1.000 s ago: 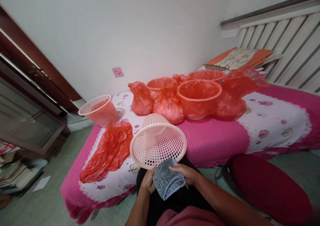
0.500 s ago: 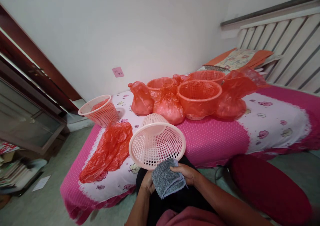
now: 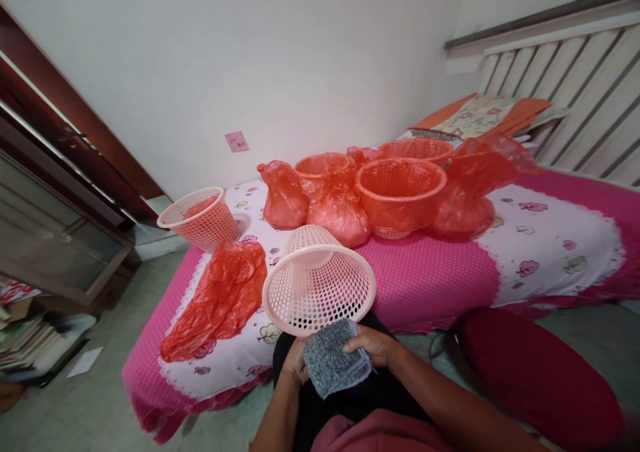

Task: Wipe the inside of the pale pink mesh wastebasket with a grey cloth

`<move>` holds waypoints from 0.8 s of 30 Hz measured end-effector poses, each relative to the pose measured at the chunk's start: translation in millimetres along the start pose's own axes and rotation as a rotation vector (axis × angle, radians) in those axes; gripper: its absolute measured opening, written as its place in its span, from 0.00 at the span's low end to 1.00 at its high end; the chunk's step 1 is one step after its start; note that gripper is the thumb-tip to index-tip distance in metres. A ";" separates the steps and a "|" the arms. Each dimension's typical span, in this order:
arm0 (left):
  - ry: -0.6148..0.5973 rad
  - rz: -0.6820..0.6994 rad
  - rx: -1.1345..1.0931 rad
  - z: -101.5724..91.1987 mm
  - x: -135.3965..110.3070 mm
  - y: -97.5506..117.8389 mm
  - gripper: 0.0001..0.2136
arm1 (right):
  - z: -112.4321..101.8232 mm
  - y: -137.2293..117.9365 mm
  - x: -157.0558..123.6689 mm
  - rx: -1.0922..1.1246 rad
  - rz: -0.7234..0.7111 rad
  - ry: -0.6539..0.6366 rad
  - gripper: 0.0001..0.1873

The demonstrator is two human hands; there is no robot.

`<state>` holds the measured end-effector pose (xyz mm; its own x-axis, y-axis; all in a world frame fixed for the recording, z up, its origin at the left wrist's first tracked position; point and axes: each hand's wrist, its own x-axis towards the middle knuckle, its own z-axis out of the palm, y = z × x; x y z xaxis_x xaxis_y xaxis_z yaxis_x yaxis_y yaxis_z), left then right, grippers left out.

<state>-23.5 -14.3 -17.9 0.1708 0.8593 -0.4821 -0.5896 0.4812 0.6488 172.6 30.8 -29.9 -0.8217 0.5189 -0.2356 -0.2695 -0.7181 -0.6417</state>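
A pale pink perforated basket lies tipped toward me at the bed's front edge, its open mouth facing me. Just below its rim I hold a folded grey cloth in both hands. My right hand grips the cloth's upper right corner, fingers curled over it. The fingers of my left hand are tucked under the cloth's left side, partly hidden by it. A crumpled orange plastic bag lies flat on the bed left of the basket.
On the pink bed stand another pink basket at the far left, several orange baskets and tied orange bags. A dark red cushion lies on the floor at right. Books are stacked at left.
The cloth has been folded slightly tighter and drawn a little nearer the basket rim. The basket and my view shifted slightly.
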 end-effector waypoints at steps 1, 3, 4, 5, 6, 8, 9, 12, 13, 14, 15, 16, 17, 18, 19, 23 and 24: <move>0.002 -0.001 0.002 -0.6 0.4 -0.3 0.18 | -1.7 0.9 0.7 -0.003 0.006 0.003 0.27; 0.006 -0.001 0.004 -1.0 1.3 -0.6 0.19 | -4.8 2.7 2.0 -0.008 0.007 0.018 0.27; 0.007 0.000 0.005 -0.7 1.6 -0.6 0.20 | -5.9 3.4 2.5 -0.009 0.007 0.025 0.28; 0.008 0.000 0.006 -0.1 1.7 -0.4 0.21 | -6.5 3.8 2.8 -0.009 0.004 0.031 0.28; 0.007 0.000 0.006 0.9 1.6 -0.1 0.21 | -6.5 3.9 2.8 -0.008 0.002 0.037 0.28; 0.004 0.000 0.007 3.6 0.6 1.1 0.22 | -5.2 3.0 1.8 -0.010 -0.002 0.045 0.28; 0.001 0.000 0.008 5.2 -0.4 1.8 0.22 | -4.0 2.0 0.6 -0.012 -0.005 0.051 0.28; -0.003 0.004 0.008 8.8 -4.3 3.9 0.21 | 0.9 -3.4 -4.3 -0.026 -0.007 0.061 0.26; -0.001 0.009 0.006 9.3 -5.5 4.4 0.20 | 3.1 -6.3 -5.8 -0.034 -0.007 0.062 0.26; 0.002 0.015 0.004 9.3 -6.4 4.7 0.19 | 5.8 -9.9 -6.9 -0.042 -0.009 0.064 0.26; 0.005 0.021 0.000 8.9 -6.9 4.9 0.18 | 9.0 -14.2 -7.1 -0.049 -0.015 0.068 0.26; 0.010 0.028 -0.005 8.1 -6.7 4.8 0.17 | 13.0 -19.4 -6.4 -0.057 -0.027 0.076 0.25; 0.013 0.036 -0.012 6.8 -5.9 4.6 0.16 | 17.6 -25.3 -4.4 -0.066 -0.049 0.092 0.24; 0.015 0.048 -0.019 5.2 -4.6 4.2 0.15 | 22.8 -31.9 -1.2 -0.071 -0.076 0.110 0.24; 0.016 0.062 -0.025 3.4 -2.9 3.7 0.15 | 28.1 -39.1 3.5 -0.086 -0.122 0.148 0.23; 0.005 0.078 -0.026 -3.7 4.2 2.0 0.13 | 43.3 -69.0 34.3 -0.216 -0.410 0.424 0.21; 0.002 0.074 -0.026 -5.0 5.1 1.7 0.13 | 44.0 -75.7 44.4 -0.249 -0.465 0.481 0.21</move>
<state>-27.5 -9.9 -22.2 0.1242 0.8921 -0.4344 -0.6207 0.4114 0.6674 134.5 87.8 40.3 -0.3211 0.9341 -0.1563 -0.3686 -0.2753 -0.8879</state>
